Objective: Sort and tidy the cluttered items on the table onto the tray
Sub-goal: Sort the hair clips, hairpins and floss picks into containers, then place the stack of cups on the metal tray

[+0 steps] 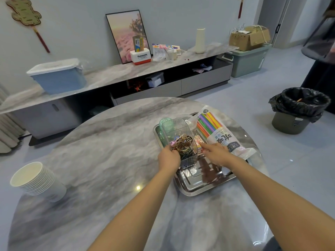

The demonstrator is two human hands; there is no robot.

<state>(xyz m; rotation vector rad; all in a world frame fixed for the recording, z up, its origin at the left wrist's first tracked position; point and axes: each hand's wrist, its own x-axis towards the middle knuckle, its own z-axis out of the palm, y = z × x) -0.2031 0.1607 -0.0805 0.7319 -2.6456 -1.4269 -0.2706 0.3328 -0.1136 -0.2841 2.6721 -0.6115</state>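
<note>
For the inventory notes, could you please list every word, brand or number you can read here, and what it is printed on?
"Panasonic": on the white and red box on the sideboard; the smaller line under it is too small to read.
Straw bag on the tray: large Chinese characters, upside down, and a small number in a circle, both unclear.
Small packets by the picture frame: print too small.

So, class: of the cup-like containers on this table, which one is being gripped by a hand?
The clear ribbed plastic container of hair ties on the steel tray, held by the left hand. The white paper cup stack lies untouched.
</note>
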